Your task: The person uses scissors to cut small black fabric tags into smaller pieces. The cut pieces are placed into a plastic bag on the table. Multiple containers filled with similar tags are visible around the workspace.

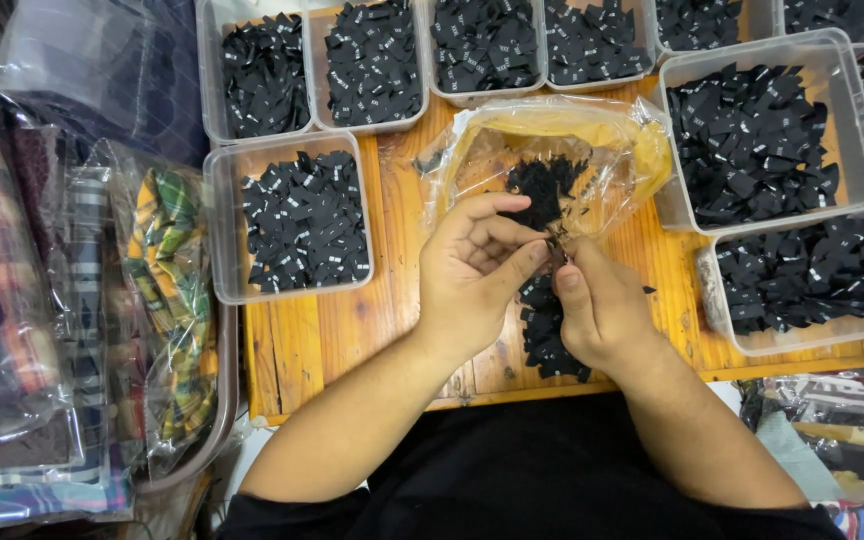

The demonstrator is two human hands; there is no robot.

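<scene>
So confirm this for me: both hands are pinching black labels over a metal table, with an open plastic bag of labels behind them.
Not quite: the table is wooden, not metal, as the head view shows. The rest holds: the left hand and right hand pinch black labels between them, and the open plastic bag of labels lies just behind.

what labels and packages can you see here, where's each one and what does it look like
Small black label: pinched between left hand and right hand.
Label pile: black, on the wooden board.
Clear plastic bag: crumpled, yellowish, behind the hands.
Clear tubs: rectangular, full of black labels.
Bagged plaid fabric: far left.
</scene>
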